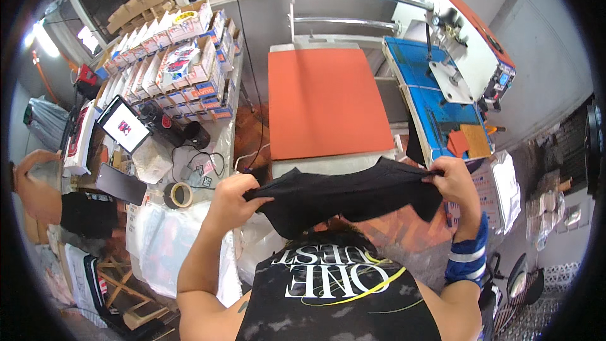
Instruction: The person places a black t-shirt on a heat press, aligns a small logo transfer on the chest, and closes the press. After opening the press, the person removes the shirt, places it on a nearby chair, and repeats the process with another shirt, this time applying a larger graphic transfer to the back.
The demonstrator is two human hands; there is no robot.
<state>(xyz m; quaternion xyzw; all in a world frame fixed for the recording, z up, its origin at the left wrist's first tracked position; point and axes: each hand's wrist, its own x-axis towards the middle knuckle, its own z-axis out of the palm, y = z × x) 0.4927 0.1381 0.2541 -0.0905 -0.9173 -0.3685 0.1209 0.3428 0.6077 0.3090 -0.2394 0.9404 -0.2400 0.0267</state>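
A black garment [350, 189] is stretched out sideways between my two hands, just this side of a heat press. My left hand [232, 202] is closed on one end of the cloth. At the other end my right hand [456, 182] pinches a corner, with a blue band with light stripes on that forearm. The cloth hangs in the air and sags in the middle; its exact cut cannot be told. Beyond it lies the press's flat orange pad [328, 101], its surface bare.
The press's white head [467, 28] and a blue board [413, 88] stand right of the pad. At left, a table holds stacked boxes [183, 69], a tablet [124, 124], a phone [120, 184], a tape roll [178, 195] and plastic bags [170, 246]. Another person's arm [38, 192] shows far left.
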